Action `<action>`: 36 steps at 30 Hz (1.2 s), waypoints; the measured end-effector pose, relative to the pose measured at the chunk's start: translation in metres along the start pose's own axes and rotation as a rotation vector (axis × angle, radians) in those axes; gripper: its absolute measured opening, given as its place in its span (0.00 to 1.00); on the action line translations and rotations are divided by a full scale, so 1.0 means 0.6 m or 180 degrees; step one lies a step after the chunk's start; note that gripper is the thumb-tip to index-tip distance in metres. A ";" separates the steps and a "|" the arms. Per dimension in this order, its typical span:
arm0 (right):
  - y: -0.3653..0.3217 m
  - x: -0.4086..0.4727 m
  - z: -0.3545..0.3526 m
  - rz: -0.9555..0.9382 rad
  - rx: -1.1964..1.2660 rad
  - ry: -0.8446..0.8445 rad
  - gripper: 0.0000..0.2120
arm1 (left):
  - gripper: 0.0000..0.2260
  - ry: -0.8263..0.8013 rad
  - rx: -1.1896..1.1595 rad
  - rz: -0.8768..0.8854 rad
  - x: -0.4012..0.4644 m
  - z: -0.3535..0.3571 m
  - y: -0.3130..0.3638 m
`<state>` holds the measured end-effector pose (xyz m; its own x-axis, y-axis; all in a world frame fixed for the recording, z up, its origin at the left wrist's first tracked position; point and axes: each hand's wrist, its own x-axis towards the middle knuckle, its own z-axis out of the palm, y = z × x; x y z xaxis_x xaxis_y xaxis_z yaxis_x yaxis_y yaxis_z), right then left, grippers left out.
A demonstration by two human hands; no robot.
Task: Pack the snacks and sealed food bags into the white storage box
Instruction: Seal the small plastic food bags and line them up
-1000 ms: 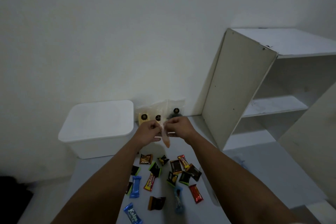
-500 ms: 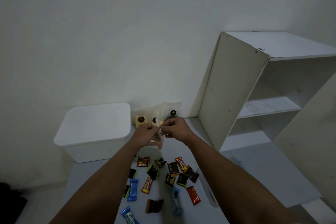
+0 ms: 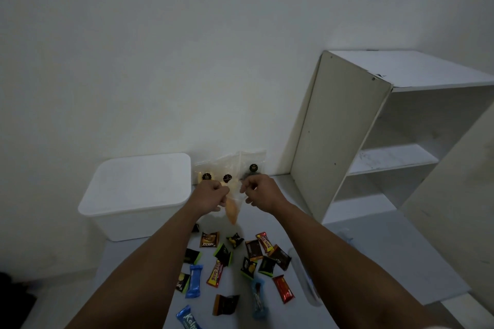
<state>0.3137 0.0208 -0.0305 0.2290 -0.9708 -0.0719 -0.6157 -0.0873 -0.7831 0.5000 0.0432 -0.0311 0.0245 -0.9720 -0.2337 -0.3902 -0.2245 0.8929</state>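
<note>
Head view, hard to make out: dim light; most wrapper print unreadable; a blue bar [image 3: 187, 318] is cut off at the bottom edge.
Counts: three clear bags [image 3: 230, 165] with dark round stickers stand against the wall; roughly sixteen small snacks [image 3: 251, 262] lie scattered on the table [image 3: 374, 248].
Grip: left hand [image 3: 211, 193] and right hand [image 3: 260, 192] each pinch a top corner of a clear bag with orange contents [image 3: 231, 208], hanging between them.
Box: white storage box [image 3: 139, 192], lid on, sits just left of the grip.
</note>
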 end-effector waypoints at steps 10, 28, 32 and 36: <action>-0.011 -0.008 -0.006 0.0049 0.0585 -0.0514 0.14 | 0.08 -0.0120 0.0078 -0.0037 0.009 -0.014 0.017; 0.004 0.001 -0.023 0.0172 0.0849 -0.0592 0.15 | 0.08 -0.0852 0.0328 0.0346 -0.002 -0.041 0.022; 0.010 0.000 -0.025 0.0382 0.1092 -0.0576 0.10 | 0.06 -0.0777 -0.0032 0.0245 0.000 -0.044 0.023; 0.013 0.003 -0.027 0.0508 0.1685 -0.0418 0.07 | 0.14 -0.0494 -0.0859 0.0052 0.001 -0.047 0.016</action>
<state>0.2971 0.0149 -0.0264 0.2768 -0.9238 -0.2645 -0.1962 0.2151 -0.9567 0.5220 0.0384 -0.0116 -0.1287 -0.9581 -0.2558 -0.1305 -0.2393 0.9621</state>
